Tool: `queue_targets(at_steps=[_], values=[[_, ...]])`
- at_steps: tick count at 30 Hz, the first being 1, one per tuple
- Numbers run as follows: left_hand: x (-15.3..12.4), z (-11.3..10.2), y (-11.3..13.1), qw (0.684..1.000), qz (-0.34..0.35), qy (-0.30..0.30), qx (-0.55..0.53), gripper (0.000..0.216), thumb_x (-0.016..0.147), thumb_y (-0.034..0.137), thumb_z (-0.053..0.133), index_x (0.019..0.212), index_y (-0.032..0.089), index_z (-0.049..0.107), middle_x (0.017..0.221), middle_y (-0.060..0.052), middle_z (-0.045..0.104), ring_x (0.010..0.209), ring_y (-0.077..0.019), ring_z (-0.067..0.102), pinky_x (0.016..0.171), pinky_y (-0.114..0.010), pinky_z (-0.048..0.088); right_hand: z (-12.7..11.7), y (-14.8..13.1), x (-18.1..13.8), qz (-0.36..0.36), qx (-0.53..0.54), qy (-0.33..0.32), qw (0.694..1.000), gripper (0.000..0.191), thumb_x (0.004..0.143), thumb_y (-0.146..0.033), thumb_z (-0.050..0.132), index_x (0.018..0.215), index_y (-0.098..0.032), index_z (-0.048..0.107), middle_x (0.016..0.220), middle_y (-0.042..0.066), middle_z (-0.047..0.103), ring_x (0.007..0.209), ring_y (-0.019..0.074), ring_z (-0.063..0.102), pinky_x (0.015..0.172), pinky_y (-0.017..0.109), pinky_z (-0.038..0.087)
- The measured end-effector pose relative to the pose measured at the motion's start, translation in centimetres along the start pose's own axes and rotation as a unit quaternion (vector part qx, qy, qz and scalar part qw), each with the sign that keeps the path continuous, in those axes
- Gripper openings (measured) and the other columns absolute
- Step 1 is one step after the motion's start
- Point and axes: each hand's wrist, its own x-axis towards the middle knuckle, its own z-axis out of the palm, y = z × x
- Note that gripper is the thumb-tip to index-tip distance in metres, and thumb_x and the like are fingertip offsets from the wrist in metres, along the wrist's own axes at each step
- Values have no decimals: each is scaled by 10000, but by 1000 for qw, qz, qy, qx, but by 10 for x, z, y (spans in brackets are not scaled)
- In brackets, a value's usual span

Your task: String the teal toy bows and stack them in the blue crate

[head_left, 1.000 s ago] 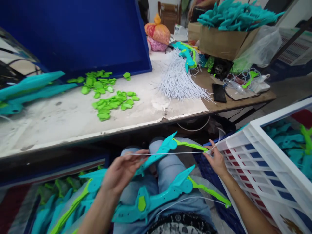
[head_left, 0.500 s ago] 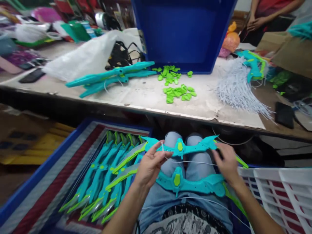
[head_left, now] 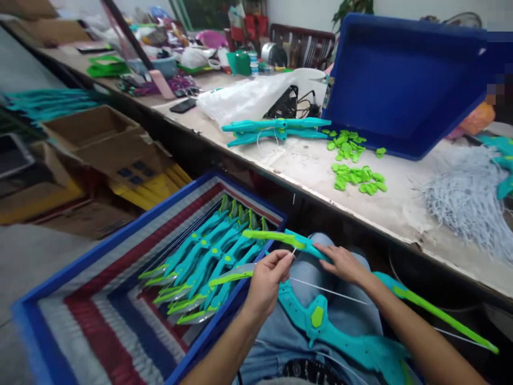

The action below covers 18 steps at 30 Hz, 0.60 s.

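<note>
A toy bow with teal body and lime-green limbs (head_left: 272, 236) lies over my knees, partly hidden behind my right hand and forearm. My right hand (head_left: 340, 264) grips its teal part near the left limb. My left hand (head_left: 267, 279) pinches the thin white string (head_left: 328, 290) between thumb and fingertips, close beneath that limb. A second toy bow (head_left: 344, 337) rests on my lap, nearer my body, with a lime piece at its middle. Its left limb passes behind my left hand.
A blue tray (head_left: 32, 315) with a striped lining holds several toy bows at my left. On the table (head_left: 304, 171) lie lime-green pieces (head_left: 358, 176), stacked teal bows (head_left: 276, 128), a bundle of white strings (head_left: 468, 192) and a tipped blue bin (head_left: 401, 80). Cardboard boxes (head_left: 100, 139) stand left.
My view has turned left. My right hand has moved from the far bow's right end to near its left limb. The bows now slant; my left hand still pinches the string.
</note>
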Motion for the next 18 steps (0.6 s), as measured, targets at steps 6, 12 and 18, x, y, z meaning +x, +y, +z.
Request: queue_targets(at_steps=[6, 12, 18], values=[[33, -30, 18, 974, 113, 179, 80, 330, 619, 429, 751, 759, 138, 682, 502, 53, 498, 455, -64, 387, 446, -201, 300, -28, 33, 9, 10, 227, -75, 971, 568, 778, -412, 610, 1317, -241, 552, 1062, 13, 704, 902, 245, 640, 825, 343, 491], [70, -33, 36, 941, 212, 152, 214, 234, 713, 378, 651, 732, 151, 705, 616, 1, 643, 587, -121, 545, 564, -230, 423, -26, 29, 9, 31, 248, -74, 965, 602, 744, -390, 624, 1314, -212, 555, 1154, 37, 681, 1005, 290, 633, 890, 393, 487], [79, -30, 41, 927, 233, 132, 263, 208, 736, 342, 612, 715, 150, 689, 577, 8, 637, 550, -125, 558, 543, -229, 431, -27, 29, 9, 30, 243, -73, 967, 569, 752, -392, 622, 1293, -221, 578, 1139, 30, 688, 954, 284, 651, 869, 393, 504]])
